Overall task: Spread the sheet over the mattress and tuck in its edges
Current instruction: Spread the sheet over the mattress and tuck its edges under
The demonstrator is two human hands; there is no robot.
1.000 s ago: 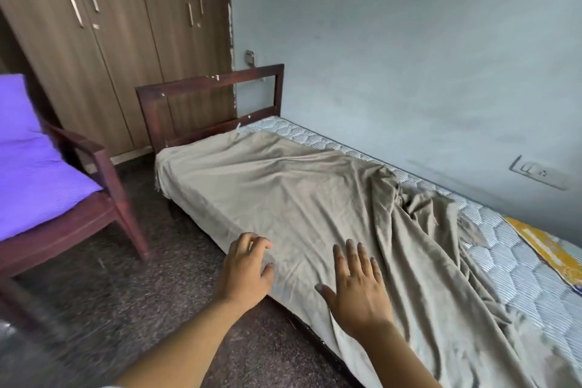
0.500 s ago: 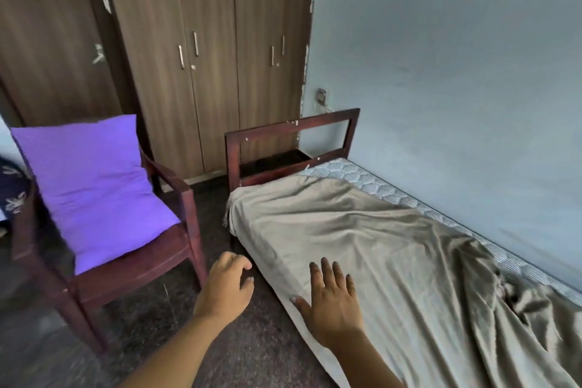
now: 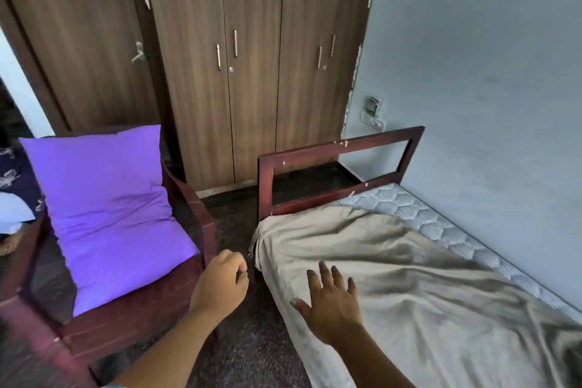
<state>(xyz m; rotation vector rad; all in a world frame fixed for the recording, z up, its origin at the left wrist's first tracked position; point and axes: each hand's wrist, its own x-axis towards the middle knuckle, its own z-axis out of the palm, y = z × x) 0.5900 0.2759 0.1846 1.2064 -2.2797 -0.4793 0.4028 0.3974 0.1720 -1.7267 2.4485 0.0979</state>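
Head view of a bed with the wooden bed-end frame (image 3: 340,148) as the reference. The mattress (image 3: 419,214) is lying with its long axis running from the frame away toward the lower right, parallel to the wall. The beige sheet (image 3: 409,268) is covering the mattress from the foot of the frame onward and is draping over the side away from the wall. A strip of quilted mattress is showing bare along the wall side, beginning at the frame's wall-side post. One sheet corner is hanging loose just beside the frame's other post.

The right hand (image 3: 333,302) is lying palm down on the sheet, or just above it, a little way back from the frame, close to the draped side edge. Its fingers are straight and spread, and it is gripping nothing. Whether it is actually pressing on the cloth cannot be told. The left hand (image 3: 220,287) is hovering off the bed, between the frame's outer post and the chair (image 3: 195,214) with the purple cushion (image 3: 107,205). Its fingers are loosely curled and nothing is showing in them.

Judged from this layout, the spreading is looking incomplete. The sheet is needing a shift across the long axis, toward the wall. The left hand is the nearer one to the hanging corner, and the right hand is the nearer one to the bare strip.
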